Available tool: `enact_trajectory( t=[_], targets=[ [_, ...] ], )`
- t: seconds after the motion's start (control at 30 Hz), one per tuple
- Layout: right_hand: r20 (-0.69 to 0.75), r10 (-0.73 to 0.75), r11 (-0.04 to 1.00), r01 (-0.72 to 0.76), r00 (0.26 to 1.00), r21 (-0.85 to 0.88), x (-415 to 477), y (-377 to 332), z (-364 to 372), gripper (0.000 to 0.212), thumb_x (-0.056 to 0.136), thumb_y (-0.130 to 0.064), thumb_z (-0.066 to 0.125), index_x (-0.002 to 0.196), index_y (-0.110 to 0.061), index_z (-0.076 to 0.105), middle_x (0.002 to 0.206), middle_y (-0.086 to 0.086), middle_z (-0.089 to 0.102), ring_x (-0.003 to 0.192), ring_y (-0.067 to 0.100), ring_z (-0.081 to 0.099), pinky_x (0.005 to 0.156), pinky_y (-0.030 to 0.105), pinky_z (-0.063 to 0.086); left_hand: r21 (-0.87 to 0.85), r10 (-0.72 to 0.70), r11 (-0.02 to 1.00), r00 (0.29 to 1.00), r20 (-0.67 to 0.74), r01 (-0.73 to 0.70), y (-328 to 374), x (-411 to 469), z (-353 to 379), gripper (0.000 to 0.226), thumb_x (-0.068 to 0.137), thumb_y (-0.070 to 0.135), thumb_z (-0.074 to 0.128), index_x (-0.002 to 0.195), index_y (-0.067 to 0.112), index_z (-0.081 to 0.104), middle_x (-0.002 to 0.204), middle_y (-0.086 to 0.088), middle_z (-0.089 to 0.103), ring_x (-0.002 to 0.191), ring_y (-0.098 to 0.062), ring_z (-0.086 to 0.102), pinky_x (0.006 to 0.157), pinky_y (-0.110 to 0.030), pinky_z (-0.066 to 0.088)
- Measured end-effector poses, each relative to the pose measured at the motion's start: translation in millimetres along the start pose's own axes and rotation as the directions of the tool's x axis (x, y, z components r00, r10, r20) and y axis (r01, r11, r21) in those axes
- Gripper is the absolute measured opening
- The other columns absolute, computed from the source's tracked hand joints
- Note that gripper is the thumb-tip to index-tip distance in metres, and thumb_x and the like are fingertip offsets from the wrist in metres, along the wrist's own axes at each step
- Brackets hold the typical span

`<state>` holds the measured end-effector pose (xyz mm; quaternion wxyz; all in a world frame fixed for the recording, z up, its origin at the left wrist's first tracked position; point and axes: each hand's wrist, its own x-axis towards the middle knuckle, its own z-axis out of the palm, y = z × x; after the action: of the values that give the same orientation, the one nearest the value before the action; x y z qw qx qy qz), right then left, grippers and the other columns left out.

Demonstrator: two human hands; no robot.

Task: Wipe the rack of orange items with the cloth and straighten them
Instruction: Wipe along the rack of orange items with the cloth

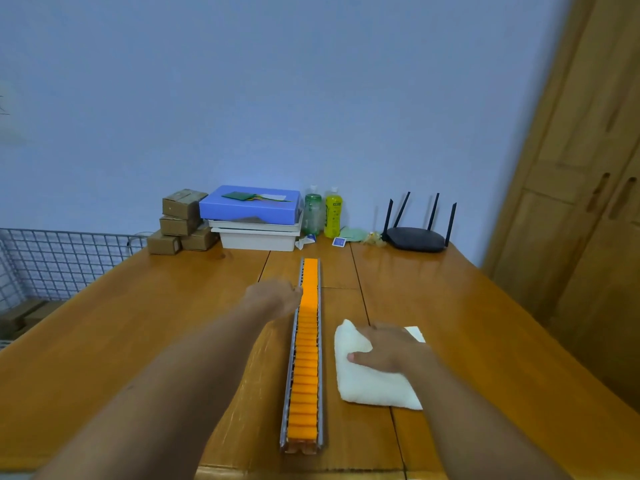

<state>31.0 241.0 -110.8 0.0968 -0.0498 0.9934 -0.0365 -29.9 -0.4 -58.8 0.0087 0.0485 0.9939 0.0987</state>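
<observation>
My left hand (277, 296) meets the left rail of the long grey-railed rack of orange blocks (305, 372), which lies lengthwise down the glossy wooden table (138, 306). Its fingers are hidden behind the knuckles, so whether they pinch or merely touch, I cannot tell. I should brace there and draw the folded white cloth (374, 389) lightly along the row. My right hand (391, 351) lies flat on it, fingers straight, thumb out. The far blocks blur together.
</observation>
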Motion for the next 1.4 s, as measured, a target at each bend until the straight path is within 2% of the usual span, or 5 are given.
enact_trajectory(
  t=[0.23,0.47,0.77,1.0,1.4],
  targets=[
    [-0.25,-0.076,0.997,0.076,0.965,-0.013,17.1,-2.3,25.0,0.049,0.105,-0.04,0.039,0.151,-0.027,0.037,0.135,-0.001,0.057,0.119,0.019,0.052,0.097,0.032,0.045,-0.016,-0.017,1.0,0.999,0.032,0.018,6.1,17.4,18.1,0.054,0.108,0.046,0.033,0.135,0.008,0.06,0.131,-0.012,0.065,0.122,-0.027,0.06,0.099,-0.037,0.047],
    [-0.329,0.013,0.999,0.003,0.944,0.05,44.3,0.5,7.7,0.045,0.099,-0.041,0.04,0.139,-0.025,0.052,0.096,0.002,0.068,0.082,0.02,0.06,0.068,0.031,0.049,0.01,-0.006,1.0,0.999,0.043,0.006,3.6,46.7,28.3,0.05,0.108,0.044,0.036,0.133,0.009,0.061,0.126,-0.01,0.066,0.117,-0.025,0.061,0.089,-0.033,0.046],
    [-0.494,-0.027,0.999,0.008,0.869,-0.04,110.9,-3.7,-78.4,0.063,0.092,-0.073,0.04,0.131,-0.027,0.058,0.103,0.004,0.07,0.093,0.026,0.063,0.069,0.034,0.042,-0.051,-0.017,0.999,1.0,0.005,0.017,0.0,104.5,24.8,0.027,0.103,0.034,0.048,0.107,0.013,0.065,0.085,0.0,0.059,0.08,-0.014,0.059,0.06,-0.024,0.04],
    [-0.562,-0.068,0.997,0.068,0.824,-0.02,168.5,9.0,-106.2,0.037,0.098,-0.045,0.048,0.126,-0.028,0.064,0.109,0.007,0.07,0.097,0.03,0.064,0.068,0.034,0.043,-0.062,0.008,0.998,0.999,-0.048,-0.011,0.6,145.3,25.9,0.008,0.101,0.023,0.055,0.103,0.018,0.062,0.086,0.001,0.058,0.069,-0.009,0.051,0.054,-0.02,0.034],
    [-0.621,-0.043,0.985,0.138,0.783,0.106,261.7,-8.2,-92.2,0.039,0.101,-0.045,0.05,0.134,-0.027,0.061,0.113,0.007,0.07,0.104,0.031,0.063,0.071,0.035,0.045,-0.241,0.028,0.97,0.994,0.105,-0.002,-8.0,204.6,50.5,0.015,0.102,0.023,0.049,0.109,0.013,0.056,0.09,-0.009,0.065,0.07,-0.019,0.062,0.062,-0.033,0.053]
  ],
)
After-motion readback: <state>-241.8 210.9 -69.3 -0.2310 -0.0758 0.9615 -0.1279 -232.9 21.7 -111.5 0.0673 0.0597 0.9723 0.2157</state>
